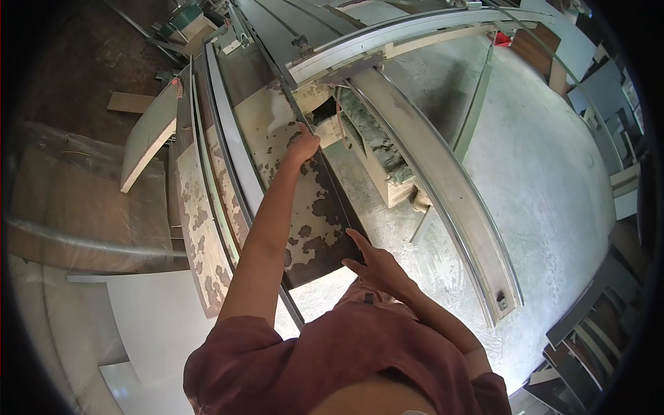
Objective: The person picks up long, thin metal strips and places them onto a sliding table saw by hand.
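My left hand [303, 146] reaches forward with the arm stretched out. Its fingers are closed over the thin dark rail [290, 104] that runs along a worn machine table [311, 207] with peeling pale paint. My right hand [373, 261] is close to my body, fingers apart and holding nothing, at the near right corner of that worn table. A sawdust-caked block [377, 149] sits just beyond my left hand, under the rail. My maroon sleeves fill the bottom of the view.
A long grey metal beam [449, 187] curves from the top down to the right. A white board [159, 311] lies at lower left, and a pale board [149, 135] leans at the left. Dusty concrete floor [553, 173] spreads right, with stacked panels [595, 318] along its edge.
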{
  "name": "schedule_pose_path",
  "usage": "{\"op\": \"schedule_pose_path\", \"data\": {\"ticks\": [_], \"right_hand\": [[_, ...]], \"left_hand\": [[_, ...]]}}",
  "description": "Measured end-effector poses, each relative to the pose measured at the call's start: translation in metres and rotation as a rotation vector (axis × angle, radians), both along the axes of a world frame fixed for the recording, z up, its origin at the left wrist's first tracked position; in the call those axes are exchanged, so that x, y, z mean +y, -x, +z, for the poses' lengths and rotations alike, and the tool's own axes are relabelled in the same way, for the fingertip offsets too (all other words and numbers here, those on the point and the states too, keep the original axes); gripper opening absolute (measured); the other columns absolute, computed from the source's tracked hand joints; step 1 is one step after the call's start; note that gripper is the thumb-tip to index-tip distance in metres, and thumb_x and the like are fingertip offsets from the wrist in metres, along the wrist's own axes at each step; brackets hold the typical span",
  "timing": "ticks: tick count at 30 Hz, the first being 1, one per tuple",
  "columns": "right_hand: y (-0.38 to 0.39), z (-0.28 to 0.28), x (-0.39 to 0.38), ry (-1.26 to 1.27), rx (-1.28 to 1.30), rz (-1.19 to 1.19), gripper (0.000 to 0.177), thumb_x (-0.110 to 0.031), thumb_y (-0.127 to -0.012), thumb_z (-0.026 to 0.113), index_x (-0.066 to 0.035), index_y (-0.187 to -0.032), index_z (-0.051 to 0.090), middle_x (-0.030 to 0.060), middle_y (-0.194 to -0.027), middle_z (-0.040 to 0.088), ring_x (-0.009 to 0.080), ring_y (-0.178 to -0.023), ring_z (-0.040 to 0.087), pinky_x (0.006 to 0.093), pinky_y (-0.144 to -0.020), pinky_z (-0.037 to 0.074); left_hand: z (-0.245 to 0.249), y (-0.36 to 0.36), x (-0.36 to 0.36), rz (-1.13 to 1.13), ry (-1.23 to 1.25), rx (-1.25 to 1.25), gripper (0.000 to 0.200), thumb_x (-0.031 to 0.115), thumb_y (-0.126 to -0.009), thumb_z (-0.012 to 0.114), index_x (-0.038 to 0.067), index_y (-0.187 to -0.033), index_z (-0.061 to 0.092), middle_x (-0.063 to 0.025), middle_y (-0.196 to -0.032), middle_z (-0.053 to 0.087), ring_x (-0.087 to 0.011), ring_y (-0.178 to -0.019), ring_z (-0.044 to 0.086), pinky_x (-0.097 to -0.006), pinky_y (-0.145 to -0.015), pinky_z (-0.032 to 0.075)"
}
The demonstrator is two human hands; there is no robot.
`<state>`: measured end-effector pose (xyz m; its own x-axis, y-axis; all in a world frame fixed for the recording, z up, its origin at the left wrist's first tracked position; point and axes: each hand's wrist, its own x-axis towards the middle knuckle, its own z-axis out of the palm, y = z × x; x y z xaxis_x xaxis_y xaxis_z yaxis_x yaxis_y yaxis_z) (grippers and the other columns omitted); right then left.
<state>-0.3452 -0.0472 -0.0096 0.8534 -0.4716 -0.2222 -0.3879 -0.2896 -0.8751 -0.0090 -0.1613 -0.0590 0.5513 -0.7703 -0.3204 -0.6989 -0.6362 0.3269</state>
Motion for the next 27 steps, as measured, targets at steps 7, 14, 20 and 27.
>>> {"op": "schedule_pose_path", "data": {"ticks": [7,14,20,27], "right_hand": [[0.0,0.0,0.004,-0.032,0.003,-0.036,0.065,-0.031,-0.082,0.057,-0.017,-0.134,0.021,0.0183,-0.063,0.055,0.0354,-0.066,0.059,0.0426,-0.062,0.043],[-0.022,0.006,-0.012,-0.18,0.056,0.046,0.069,-0.03,-0.081,0.058,-0.019,-0.135,0.017,0.0169,-0.065,0.055,0.0348,-0.065,0.058,0.0419,-0.063,0.043],[-0.046,0.006,-0.029,-0.124,0.07,0.077,0.07,-0.03,-0.081,0.057,-0.015,-0.135,0.015,0.0209,-0.068,0.059,0.0385,-0.071,0.06,0.0453,-0.069,0.044],[-0.07,0.01,-0.044,-0.21,0.069,0.095,0.067,-0.029,-0.083,0.055,-0.014,-0.135,0.014,0.0249,-0.076,0.059,0.039,-0.072,0.06,0.0449,-0.067,0.045]], "left_hand": [[-0.016,-0.011,0.003,-0.06,0.043,-0.096,0.072,0.029,-0.086,0.031,-0.009,-0.132,-0.009,-0.0205,-0.079,0.06,-0.0321,-0.066,0.055,-0.0414,-0.067,0.043],[-0.011,-0.025,0.002,-0.057,0.032,-0.083,0.069,0.029,-0.088,0.034,-0.01,-0.133,-0.002,-0.011,-0.056,0.052,-0.0229,-0.046,0.047,-0.0373,-0.05,0.041],[-0.004,-0.045,-0.013,-0.069,0.032,-0.099,0.069,0.031,-0.088,0.034,-0.01,-0.133,0.002,-0.0097,-0.056,0.051,-0.0219,-0.045,0.045,-0.0368,-0.049,0.04],[0.007,-0.06,-0.027,0.0,-0.033,-0.045,0.07,0.031,-0.088,0.034,-0.005,-0.135,-0.003,-0.0103,-0.061,0.054,-0.0224,-0.05,0.048,-0.0388,-0.056,0.041]]}}
